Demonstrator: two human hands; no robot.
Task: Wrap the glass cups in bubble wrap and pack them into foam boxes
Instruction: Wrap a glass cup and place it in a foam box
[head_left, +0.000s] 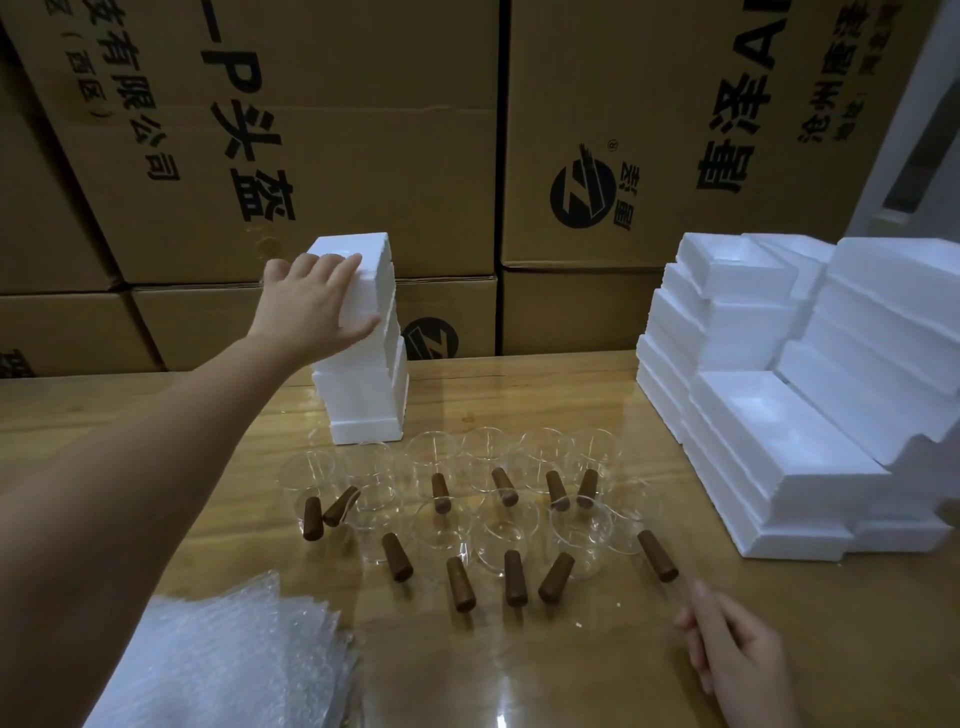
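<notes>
The cups (467, 509) stand in two loose rows in the middle of the wooden surface (571, 675), clear glass with brown handles pointing mostly toward 6 o'clock. None is wrapped.

At 11 o'clock from them a stack (363, 405) of white foam boxes rises just beside the back row. The left hand (311, 301) reaches across to the top box (363, 270). Its fingers (332, 262) are spread and hooked over the upper edge, and the thumb presses the near face, so the hand grips that box, which sits slightly askew on the one below.

At 4 o'clock the right hand (737, 654) rests on the surface, fingers loosely together and nearly straight, holding nothing; its fingertips lie near the rightmost cup handle without touching it.

Bubble wrap (223, 665) lies in a pile at 8 o'clock. More foam boxes (779, 426), some open, are heaped at 2 o'clock. Printed cartons (311, 130) form a wall behind.
</notes>
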